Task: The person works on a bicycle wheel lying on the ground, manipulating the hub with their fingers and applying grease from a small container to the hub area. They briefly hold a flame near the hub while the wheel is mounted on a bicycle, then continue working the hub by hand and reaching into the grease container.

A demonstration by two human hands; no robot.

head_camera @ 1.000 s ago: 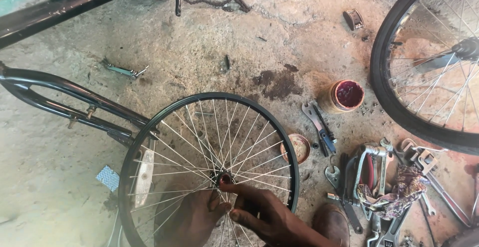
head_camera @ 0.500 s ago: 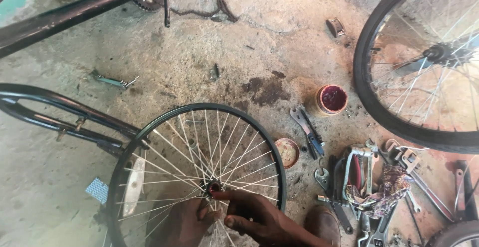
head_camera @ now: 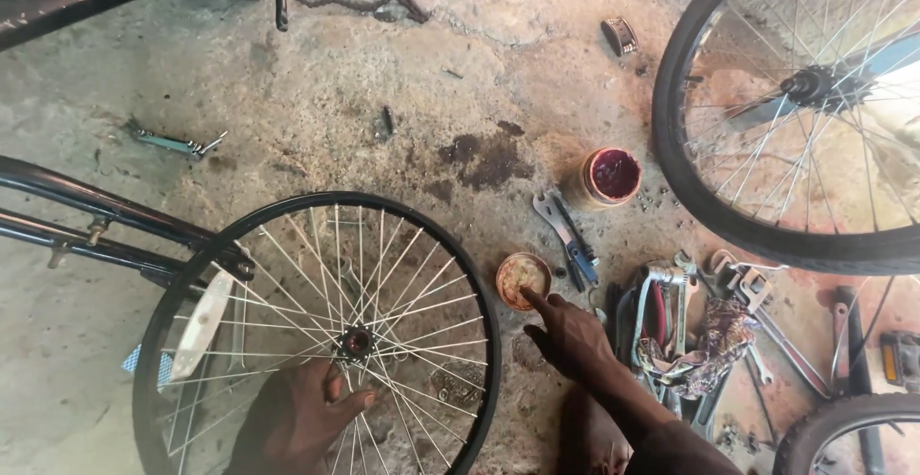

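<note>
A spoked bicycle wheel (head_camera: 316,331) with a black rim lies flat on the concrete floor at the lower left. My left hand (head_camera: 297,413) rests on its spokes just below the hub (head_camera: 356,343), holding the wheel down. My right hand (head_camera: 565,336) has left the wheel and reaches right of the rim, its forefinger stretched out and touching the edge of a small round tin lid of brownish grease (head_camera: 522,278). That hand holds nothing.
A red pot of grease (head_camera: 611,175) stands beyond the lid, with spanners (head_camera: 567,235) beside it. A heap of tools and a rag (head_camera: 704,341) lies at the right. A second bicycle wheel (head_camera: 805,101) fills the upper right; black frame tubes (head_camera: 96,221) run along the left.
My right hand has come off the hub and moved right to the small grease lid. The view has shifted a little; my left hand stays on the spokes.
</note>
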